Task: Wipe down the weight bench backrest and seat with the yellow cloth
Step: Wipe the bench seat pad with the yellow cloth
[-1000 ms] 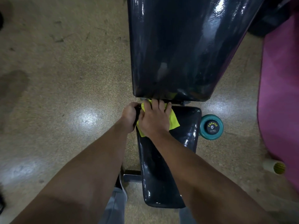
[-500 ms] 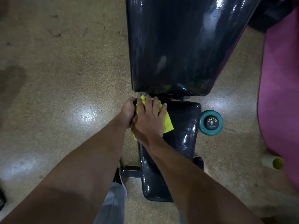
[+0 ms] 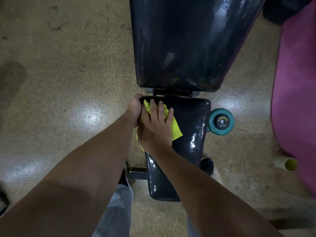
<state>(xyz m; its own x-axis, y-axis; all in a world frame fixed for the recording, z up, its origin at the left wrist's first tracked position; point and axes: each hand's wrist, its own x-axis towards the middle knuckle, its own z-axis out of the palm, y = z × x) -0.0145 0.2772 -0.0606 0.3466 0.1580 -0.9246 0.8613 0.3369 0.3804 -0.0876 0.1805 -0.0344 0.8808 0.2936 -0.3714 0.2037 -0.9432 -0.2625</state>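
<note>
While the right hand (image 3: 156, 127) is pressing flat on the yellow cloth (image 3: 176, 130), fingers lying straight and spread, the cloth is sitting on the seat (image 3: 191, 127) at its far-left corner, toward 11 o'clock of the pad. Grip state, right: wide, palm down, carrying the cloth by pressure rather than pinching it. Left hand (image 3: 135, 109) is curling round the seat's left edge at the same corner, just beside the right hand and touching it; judged to be steadying the bench.

Key relation: unwiped seat is lying mostly toward 3 o'clock and 6 o'clock from the cloth. Seat's long axis is running 12 to 6, narrowing toward the person. Right hand is the one on the cloth, so it is the nearer for any stroke.

Edges: hinge gap and metal bracket (image 3: 172, 93) are sitting immediately at 12 o'clock of the fingertips, with the backrest (image 3: 184, 43) beyond, glossy. Room is opening rightward across the pad to its right edge, where a teal dumbbell (image 3: 221, 121) is lying on the floor (image 3: 68, 74) close by.

Judgement: seat wiping is only beginning.
</note>
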